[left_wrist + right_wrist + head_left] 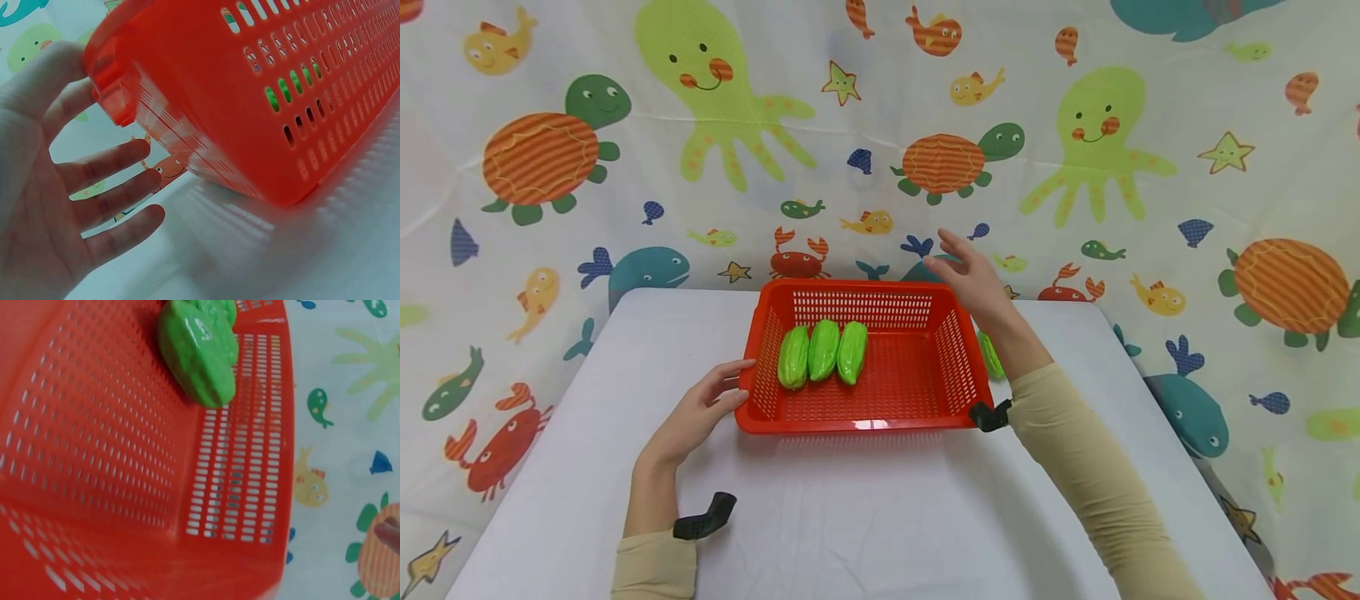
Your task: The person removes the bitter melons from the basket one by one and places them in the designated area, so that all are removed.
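A red plastic basket (895, 392) with slotted walls stands on the white table. Three glossy green, ridged, gourd-like vegetables (823, 350) lie side by side in its left half. My left hand (700, 408) is at the basket's left rim; its index finger and thumb touch the edge, and in the left wrist view the other fingers spread loosely beside the wall. Over the back right corner hovers my right hand (973, 279), fingers extended, holding nothing. Only a fingertip (389, 534) of it shows in the right wrist view. Another green vegetable (990, 357) lies right of the basket, partly hidden by the right forearm.
Behind the white table (865, 517) hangs a curtain (865, 75) printed with sea animals, which also covers both sides. The basket's back rim stands close to it. Black straps (703, 517) circle both wrists.
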Demonstrator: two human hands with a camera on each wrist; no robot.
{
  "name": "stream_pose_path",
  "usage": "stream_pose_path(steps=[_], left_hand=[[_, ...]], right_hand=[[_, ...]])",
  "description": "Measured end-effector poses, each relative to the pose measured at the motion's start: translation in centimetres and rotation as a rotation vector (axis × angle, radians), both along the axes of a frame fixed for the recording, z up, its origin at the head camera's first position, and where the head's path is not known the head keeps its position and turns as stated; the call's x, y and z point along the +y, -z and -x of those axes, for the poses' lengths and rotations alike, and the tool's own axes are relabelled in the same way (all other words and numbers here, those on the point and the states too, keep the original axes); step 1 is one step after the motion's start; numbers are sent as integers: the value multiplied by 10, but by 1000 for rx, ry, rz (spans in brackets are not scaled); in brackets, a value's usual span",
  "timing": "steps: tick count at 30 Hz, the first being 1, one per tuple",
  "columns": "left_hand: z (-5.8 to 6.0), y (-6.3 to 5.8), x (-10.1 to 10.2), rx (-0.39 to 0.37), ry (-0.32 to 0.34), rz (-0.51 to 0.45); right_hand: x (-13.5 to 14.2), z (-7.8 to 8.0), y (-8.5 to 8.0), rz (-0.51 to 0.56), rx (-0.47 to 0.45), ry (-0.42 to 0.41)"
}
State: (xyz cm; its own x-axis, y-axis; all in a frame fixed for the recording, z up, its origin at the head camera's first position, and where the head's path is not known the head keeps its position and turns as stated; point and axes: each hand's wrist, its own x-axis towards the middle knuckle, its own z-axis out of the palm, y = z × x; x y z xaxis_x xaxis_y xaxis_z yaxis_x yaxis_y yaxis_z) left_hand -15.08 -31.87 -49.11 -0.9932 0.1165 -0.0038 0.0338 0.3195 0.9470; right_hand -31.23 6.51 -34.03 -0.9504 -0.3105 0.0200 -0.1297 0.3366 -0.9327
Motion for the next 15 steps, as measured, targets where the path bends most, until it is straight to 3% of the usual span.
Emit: stream_pose_path(steps=[15], left_hand=[[-1, -2, 0, -9, 4, 4]], right_hand=[[-34, -6, 10, -47, -47, -94]])
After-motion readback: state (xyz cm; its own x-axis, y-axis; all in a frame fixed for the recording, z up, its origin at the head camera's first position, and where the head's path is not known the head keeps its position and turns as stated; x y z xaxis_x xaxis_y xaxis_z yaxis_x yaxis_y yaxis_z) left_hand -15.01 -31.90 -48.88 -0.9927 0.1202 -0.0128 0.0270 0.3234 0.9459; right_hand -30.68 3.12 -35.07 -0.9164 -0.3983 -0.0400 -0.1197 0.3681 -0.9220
